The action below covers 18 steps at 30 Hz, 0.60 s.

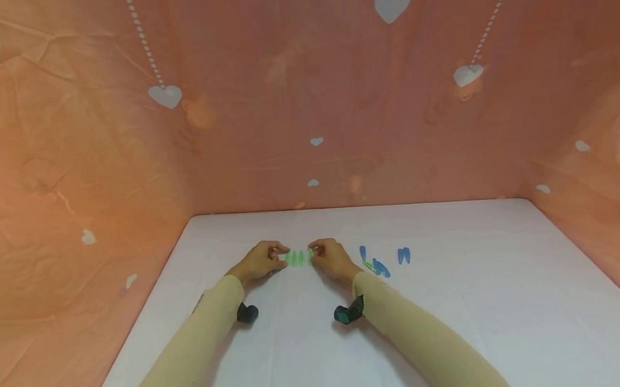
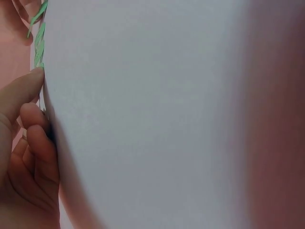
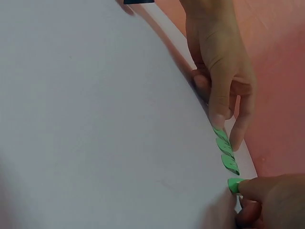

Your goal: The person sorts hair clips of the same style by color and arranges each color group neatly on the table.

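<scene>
Several green snap hair clips (image 1: pixel 294 258) lie side by side in a short row on the white table. My left hand (image 1: pixel 261 260) is at the row's left end, thumb and forefinger at the two ends of the leftmost clip (image 3: pixel 219 133). To the right of the row, my right hand (image 1: pixel 333 258) pinches another green hair clip (image 1: pixel 310 256) between thumb and fingers, a small gap from the row. In the right wrist view this held clip (image 3: pixel 233 185) shows partly behind the thumb. The left wrist view catches the green row edge-on.
Right of my right hand lies a loose group of blue hair clips (image 1: pixel 381 268) with a green one (image 1: pixel 369 265) among them. Farther right, two blue clips (image 1: pixel 404 255) lie side by side. Orange cloth with white hearts surrounds the white table (image 1: pixel 298 348).
</scene>
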Available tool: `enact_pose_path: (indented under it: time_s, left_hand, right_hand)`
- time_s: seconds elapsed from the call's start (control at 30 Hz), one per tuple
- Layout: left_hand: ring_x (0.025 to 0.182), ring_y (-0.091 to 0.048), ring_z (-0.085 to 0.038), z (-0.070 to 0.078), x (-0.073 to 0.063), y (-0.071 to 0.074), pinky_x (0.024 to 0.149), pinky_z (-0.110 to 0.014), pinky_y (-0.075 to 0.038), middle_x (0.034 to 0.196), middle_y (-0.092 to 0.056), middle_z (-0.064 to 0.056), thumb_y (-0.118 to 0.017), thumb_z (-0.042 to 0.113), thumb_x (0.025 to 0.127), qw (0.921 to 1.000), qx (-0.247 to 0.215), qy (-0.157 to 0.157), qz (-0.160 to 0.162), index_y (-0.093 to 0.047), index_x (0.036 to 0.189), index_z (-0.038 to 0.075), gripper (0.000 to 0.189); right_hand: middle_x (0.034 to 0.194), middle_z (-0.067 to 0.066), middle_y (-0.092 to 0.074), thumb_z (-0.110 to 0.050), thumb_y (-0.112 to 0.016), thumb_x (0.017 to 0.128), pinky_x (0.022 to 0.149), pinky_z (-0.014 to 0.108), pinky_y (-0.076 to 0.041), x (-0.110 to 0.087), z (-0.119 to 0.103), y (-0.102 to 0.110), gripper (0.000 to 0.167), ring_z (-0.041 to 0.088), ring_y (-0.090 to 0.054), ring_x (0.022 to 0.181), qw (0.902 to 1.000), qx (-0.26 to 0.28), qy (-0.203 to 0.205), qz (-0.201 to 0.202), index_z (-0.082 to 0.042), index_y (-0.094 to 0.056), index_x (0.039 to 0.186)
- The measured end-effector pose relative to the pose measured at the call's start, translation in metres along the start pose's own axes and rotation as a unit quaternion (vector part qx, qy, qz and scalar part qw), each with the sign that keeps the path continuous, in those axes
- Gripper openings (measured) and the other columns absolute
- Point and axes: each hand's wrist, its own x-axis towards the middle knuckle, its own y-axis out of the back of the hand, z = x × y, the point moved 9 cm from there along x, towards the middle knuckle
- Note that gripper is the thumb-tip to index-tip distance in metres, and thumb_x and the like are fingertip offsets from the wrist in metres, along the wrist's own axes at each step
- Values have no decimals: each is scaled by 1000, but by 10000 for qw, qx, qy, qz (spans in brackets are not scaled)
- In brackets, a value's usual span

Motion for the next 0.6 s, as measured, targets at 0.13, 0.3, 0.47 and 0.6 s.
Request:
enact_pose_path:
  time_s: [0.13,0.3,0.47,0.6]
  left_hand:
    - [54,-44,-8,1,-1,0,55,-20,-40,63,-45,4,-69,6,95,10000,21,12,25,-62,131,-2,37]
    - [54,-44,-9,1,-2,2,56,-21,-41,64,-46,4,-69,7,95,10000,83,25,39,-63,130,-1,37]
    - [53,-44,-8,1,-1,1,55,-20,-41,64,-46,4,-69,6,95,10000,59,-20,7,-62,130,-2,37]
    - [53,-44,-8,1,-1,0,55,-20,-40,64,-46,4,-69,7,95,10000,74,21,16,-62,131,-1,37]
  right_hand:
    - [84,6,-62,2,-66,88,73,25,-43,3,2,-1,31,13,-52,77,9998,-157,-91,4,4,-69,119]
    - [82,4,-61,1,-66,88,71,24,-41,5,2,-2,29,13,-51,74,9990,-407,-177,-1,2,-71,116]
    - [84,6,-62,1,-66,88,70,24,-41,4,0,-3,28,13,-51,75,9980,-588,-240,-24,2,-73,116]
    - [85,7,-63,-1,-67,89,69,25,-41,2,0,-3,28,15,-52,76,9981,-530,-323,-60,2,-73,116]
